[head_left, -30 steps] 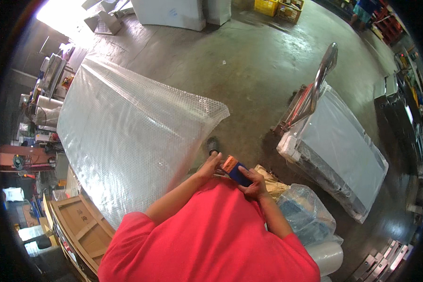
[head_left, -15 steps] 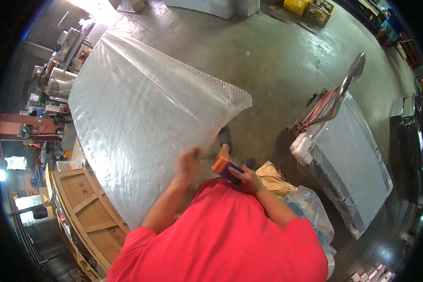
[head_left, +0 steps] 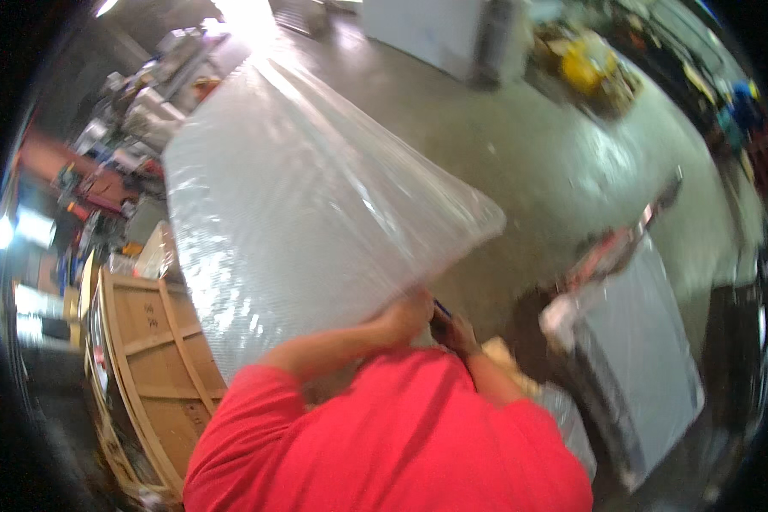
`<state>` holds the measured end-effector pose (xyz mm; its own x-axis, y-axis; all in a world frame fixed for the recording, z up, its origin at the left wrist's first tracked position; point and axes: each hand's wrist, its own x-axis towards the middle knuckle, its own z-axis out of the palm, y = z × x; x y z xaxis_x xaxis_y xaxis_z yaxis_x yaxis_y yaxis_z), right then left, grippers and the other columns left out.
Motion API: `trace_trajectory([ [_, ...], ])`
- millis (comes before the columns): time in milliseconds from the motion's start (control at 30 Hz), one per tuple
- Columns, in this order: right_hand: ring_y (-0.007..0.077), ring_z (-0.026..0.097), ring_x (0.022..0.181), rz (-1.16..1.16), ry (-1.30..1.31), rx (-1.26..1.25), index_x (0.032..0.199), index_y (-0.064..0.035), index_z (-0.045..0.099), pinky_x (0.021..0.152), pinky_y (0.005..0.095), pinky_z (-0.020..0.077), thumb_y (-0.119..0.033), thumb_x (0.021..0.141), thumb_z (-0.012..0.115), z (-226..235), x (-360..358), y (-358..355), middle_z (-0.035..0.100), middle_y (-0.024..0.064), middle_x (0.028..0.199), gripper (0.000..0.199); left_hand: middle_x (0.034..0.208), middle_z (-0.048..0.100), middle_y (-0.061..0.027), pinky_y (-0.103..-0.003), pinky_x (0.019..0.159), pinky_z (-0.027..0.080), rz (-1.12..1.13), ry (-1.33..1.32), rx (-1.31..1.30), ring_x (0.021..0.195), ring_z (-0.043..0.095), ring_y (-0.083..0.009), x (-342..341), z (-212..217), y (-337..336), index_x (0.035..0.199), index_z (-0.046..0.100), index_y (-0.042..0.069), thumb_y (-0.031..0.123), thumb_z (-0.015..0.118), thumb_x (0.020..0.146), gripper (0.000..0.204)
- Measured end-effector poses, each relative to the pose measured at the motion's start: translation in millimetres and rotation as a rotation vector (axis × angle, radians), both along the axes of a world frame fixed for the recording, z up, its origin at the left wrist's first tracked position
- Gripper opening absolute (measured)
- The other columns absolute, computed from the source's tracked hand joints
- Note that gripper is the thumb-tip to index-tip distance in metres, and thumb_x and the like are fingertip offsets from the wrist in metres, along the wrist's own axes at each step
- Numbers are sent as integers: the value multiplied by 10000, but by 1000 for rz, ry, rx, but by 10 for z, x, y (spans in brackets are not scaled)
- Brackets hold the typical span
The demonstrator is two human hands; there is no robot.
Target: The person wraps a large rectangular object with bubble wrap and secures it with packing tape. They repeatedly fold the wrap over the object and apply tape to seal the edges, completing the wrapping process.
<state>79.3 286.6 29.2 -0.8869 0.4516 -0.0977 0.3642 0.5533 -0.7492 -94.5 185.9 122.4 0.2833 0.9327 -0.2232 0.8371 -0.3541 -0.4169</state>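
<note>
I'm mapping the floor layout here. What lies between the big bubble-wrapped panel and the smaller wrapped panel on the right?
In the head view, bare concrete floor separates the big bubble-wrapped panel from the smaller wrapped panel; lower down, both hands meet in that gap.

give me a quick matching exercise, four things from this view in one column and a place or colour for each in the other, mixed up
Things:
1. bubble-wrapped panel
2. wooden crate
3. left hand
4. wrapped flat panel

Places or colours:
A. lower left, light brown
B. at the big panel's lower edge
C. on the floor at right
D. large, clear-white, fills the middle

Pairs: 1-D, 2-A, 3-B, 4-C
</note>
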Motion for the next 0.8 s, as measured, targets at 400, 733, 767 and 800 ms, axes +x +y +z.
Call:
trace_trajectory([
  [400, 381, 687, 971, -39, -558, 184, 1177, -214, 669, 787, 484, 560, -400, 704, 727, 379, -363, -477, 706, 165, 1052, 511, 1251, 615, -224, -504, 977, 436, -37, -29, -670, 1150, 563, -385, 314, -766, 501, 1371, 509, 48, 493, 479, 937, 622],
  [733, 336, 695, 973, -1027, -35, 221, 1343, 1, 571, 865, 381, 529, -200, 725, 784, 1040, 958, -297, 674, 237, 1184, 684, 1186, 649, -251, -474, 922, 482, 84, -1695, -286, 1110, 615, -411, -153, 604, 686, 1305, 588, 68, 388, 621, 939, 487],
  [767, 342, 693, 976, -1089, -84, 162, 1349, -2, 568, 874, 385, 527, -200, 727, 782, 1041, 1029, -174, 672, 240, 1189, 687, 1202, 641, -248, -470, 933, 480, 249, -1592, -197, 1119, 609, -411, -341, 739, 925, 1307, 584, 69, 361, 626, 939, 472],
  [800, 336, 695, 945, -1077, -63, 181, 1357, -3, 561, 858, 387, 531, -189, 733, 777, 1009, 1040, -27, 684, 231, 1155, 686, 1219, 633, -246, -466, 944, 478, 279, -1568, -5, 1128, 603, -410, -594, 840, 1217, 1308, 579, 69, 333, 632, 939, 457],
])
